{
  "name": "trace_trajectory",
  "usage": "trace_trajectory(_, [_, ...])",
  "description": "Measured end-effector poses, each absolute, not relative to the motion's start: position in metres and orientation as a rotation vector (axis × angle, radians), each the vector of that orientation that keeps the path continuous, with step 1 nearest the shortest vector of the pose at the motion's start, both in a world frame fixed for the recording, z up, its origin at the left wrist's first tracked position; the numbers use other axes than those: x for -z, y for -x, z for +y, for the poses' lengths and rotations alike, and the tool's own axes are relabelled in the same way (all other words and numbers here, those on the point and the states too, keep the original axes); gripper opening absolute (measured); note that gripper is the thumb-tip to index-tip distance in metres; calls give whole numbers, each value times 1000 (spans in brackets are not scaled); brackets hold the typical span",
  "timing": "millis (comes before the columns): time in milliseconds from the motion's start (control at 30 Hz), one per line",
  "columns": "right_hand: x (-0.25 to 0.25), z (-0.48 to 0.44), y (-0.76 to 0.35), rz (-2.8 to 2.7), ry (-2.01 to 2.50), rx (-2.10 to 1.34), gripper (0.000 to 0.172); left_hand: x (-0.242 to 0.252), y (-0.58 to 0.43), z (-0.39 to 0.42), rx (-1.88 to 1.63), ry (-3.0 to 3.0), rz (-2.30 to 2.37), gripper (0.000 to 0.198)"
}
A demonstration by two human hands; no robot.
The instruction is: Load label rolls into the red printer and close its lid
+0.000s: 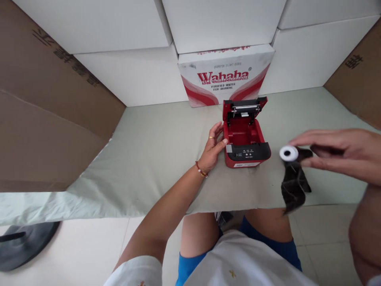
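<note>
A red and black receipt printer (248, 157) stands on the cloth-covered table with its lid (245, 109) raised and its red paper bay open, nothing in it. My left hand (212, 149) grips the printer's left side, thumb on the front edge and fingers along the wall. To the right of the printer, my right hand (336, 153) holds a small white paper roll (288, 153) between thumb and fingers, its round end with a dark core facing me. From the roll hangs a crumpled dark strip (294, 188), slightly blurred; what it is made of I cannot tell.
Behind the printer leans a Wahaha water carton (223, 77) against stacked white boxes (127, 75). Brown cardboard boxes border the left (53, 119) and right (354, 75). A pale green cloth (149, 159) covers the table. A round black base (29, 246) stands on the tiled floor.
</note>
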State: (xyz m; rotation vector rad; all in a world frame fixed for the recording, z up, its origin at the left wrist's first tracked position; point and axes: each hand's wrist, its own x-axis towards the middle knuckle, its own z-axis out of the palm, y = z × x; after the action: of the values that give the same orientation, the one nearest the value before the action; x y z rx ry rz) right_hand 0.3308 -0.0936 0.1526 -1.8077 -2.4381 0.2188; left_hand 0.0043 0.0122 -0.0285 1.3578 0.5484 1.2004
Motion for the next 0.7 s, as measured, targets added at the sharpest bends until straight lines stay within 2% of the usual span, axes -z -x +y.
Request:
trace_trajectory(133, [-149,-60,-262,-2441,1813,-132,44,30,-6,11,-1245,-1353,635,75])
trace_trajectory(233, [-136,-32,-214,-2464,1836,-79,41,18,-3,-1,-1346,-1463,731,64])
trace_trajectory(367, [-131,-11,-190,-2464,2109,-50,43,-5,1,-25,-1593,-1837,819,47])
trace_trajectory(533, [-134,2,-183,-2489,2212,-81,36,-14,-5,-47,-1545,-2269,700,46])
trace_trajectory(700, [-129,13,-176,-2569,2146,-110,33,-10,-13,-47,-1536,-2442,648,34])
